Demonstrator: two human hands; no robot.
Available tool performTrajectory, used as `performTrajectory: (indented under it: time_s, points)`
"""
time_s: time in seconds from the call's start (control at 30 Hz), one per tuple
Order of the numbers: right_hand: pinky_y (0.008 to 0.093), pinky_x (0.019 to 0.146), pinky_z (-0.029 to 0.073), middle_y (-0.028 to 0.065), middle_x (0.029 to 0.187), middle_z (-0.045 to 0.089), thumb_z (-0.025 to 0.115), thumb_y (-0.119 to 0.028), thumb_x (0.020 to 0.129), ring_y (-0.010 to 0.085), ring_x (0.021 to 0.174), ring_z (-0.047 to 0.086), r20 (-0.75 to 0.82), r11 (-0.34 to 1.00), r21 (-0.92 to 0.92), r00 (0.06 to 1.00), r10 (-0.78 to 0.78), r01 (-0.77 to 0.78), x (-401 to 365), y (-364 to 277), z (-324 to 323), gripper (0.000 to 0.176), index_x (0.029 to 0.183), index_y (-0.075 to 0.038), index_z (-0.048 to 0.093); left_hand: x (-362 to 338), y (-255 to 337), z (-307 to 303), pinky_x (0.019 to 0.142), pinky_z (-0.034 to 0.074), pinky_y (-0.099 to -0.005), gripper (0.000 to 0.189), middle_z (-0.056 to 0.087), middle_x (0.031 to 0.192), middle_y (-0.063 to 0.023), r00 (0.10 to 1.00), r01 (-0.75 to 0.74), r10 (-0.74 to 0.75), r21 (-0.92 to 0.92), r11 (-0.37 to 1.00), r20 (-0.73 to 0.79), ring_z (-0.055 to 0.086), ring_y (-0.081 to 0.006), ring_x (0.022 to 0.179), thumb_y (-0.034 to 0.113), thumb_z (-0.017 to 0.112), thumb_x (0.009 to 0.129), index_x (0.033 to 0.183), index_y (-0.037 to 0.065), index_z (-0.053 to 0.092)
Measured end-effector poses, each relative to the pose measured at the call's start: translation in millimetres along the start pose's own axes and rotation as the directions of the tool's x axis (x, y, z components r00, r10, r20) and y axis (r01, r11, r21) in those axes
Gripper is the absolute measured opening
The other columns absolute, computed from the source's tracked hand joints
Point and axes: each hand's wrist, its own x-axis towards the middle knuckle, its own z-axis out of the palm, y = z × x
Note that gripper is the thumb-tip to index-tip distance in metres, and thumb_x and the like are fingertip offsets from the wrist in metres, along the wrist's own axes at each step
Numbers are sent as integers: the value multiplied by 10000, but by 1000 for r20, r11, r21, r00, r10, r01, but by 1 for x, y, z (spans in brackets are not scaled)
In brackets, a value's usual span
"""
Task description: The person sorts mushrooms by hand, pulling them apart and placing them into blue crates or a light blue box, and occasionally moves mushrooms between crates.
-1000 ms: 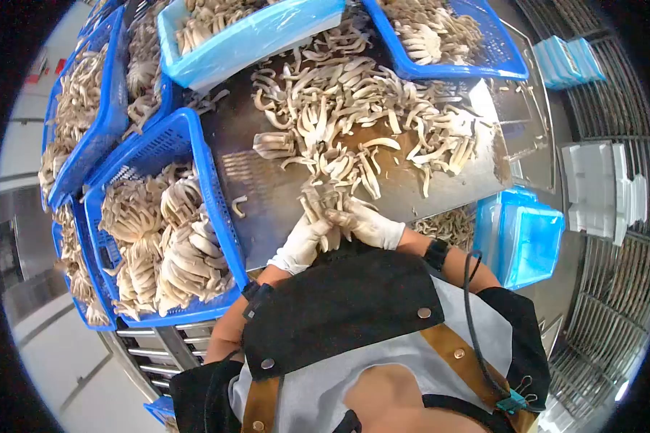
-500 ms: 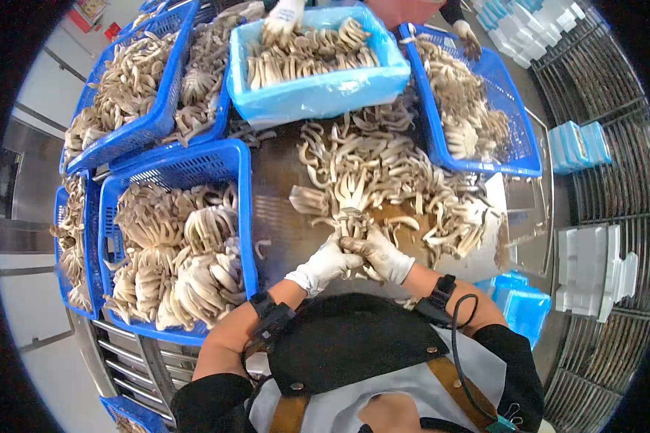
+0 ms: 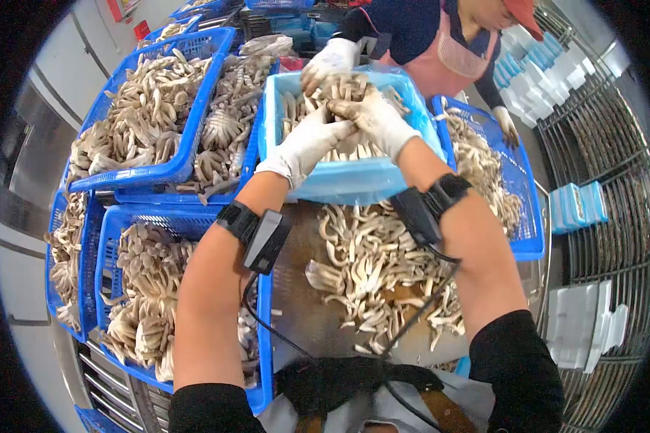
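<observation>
My left hand (image 3: 312, 143) and my right hand (image 3: 379, 121), both in soiled white gloves, reach over a box lined with light blue plastic (image 3: 354, 184). Between them they close around a bunch of oyster mushrooms (image 3: 345, 88), caps pointing away from me. More mushrooms (image 3: 290, 108) lie in the box beneath, partly hidden by my hands. A co-worker's gloved hand (image 3: 331, 66) is at the far left of the box, close to my left hand. Nearer to me, a loose mushroom pile (image 3: 372, 263) spreads over the metal table (image 3: 300, 296).
Blue baskets of mushrooms stand at the left (image 3: 184, 155), near left (image 3: 263, 317) and right (image 3: 534, 242). Across the table a co-worker in a pink apron (image 3: 444, 61) has another gloved hand (image 3: 505, 124) at the right basket. Metal racks (image 3: 603, 209) line the right side.
Both my hands have moved forward from the near table edge to over the lined box, carrying the mushroom bunch. The view has tilted up, showing more of the co-worker.
</observation>
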Motion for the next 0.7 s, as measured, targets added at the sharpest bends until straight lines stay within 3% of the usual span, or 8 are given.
performTrajectory:
  time_s: [0.03,0.1,0.13,0.2,0.3,0.37,0.5,0.7]
  points:
    - [315,787,535,110,1038,659,663,-55,852,184,937,626,9,995,-102,1000,15,-14,17,16,2,317,1155,-6,583,6,-9,-7,830,466,-279,282,647,1049,-62,999,1,-5,-101,995,-39,568,-130,959,171,604,894,1141,37,626]
    - [346,831,525,140,1121,639,618,-143,887,235,983,632,24,899,-438,999,26,-13,48,72,1,368,1230,-23,559,20,-28,-44,796,483,-299,423,661,991,-103,972,194,-234,476,858,26,600,-166,918,282,617,878,1188,-6,604]
    - [362,853,520,154,1163,629,596,-188,905,260,1006,635,36,758,-652,998,42,-8,61,102,2,398,1267,-31,547,21,-38,-62,894,467,-321,520,643,1150,-170,955,-151,-154,864,479,252,589,-212,1041,328,590,897,1279,-23,546]
    - [405,933,504,193,1278,597,559,-293,928,328,1090,634,-165,577,-766,954,250,-284,52,124,22,482,1337,-40,522,10,-51,-77,944,449,-317,548,607,1235,-156,990,4,-85,569,822,116,572,-225,1098,314,602,917,1331,-32,505]
    - [420,833,546,192,1047,691,551,-147,861,353,931,679,565,-470,-584,747,350,662,53,101,10,290,1072,-1,688,-59,-8,-77,973,447,-304,633,584,1295,-145,992,114,-82,438,892,-91,570,-204,1141,320,604,945,1412,-60,408]
    - [442,721,556,198,863,697,563,-68,805,342,782,690,678,-230,-675,712,182,701,45,82,-8,194,910,-38,723,-123,1,-84,875,458,-256,637,636,1122,-87,989,95,-80,124,988,-121,579,-127,966,355,613,924,1399,-37,451]
    - [410,821,518,192,992,667,510,-46,839,325,902,659,753,-289,-541,608,250,789,49,88,-19,258,1051,-22,657,-282,26,-95,1044,418,-352,518,513,1382,-193,954,178,-172,3,984,-245,526,-245,1245,138,462,992,1456,-53,331]
    - [386,916,464,193,1126,612,461,-75,886,319,1029,600,755,-358,-467,576,315,808,61,87,-30,336,1197,-27,580,-487,10,-94,1084,395,-433,797,460,1420,-231,635,-158,8,-120,980,-773,506,-340,1269,441,570,927,1475,-52,266]
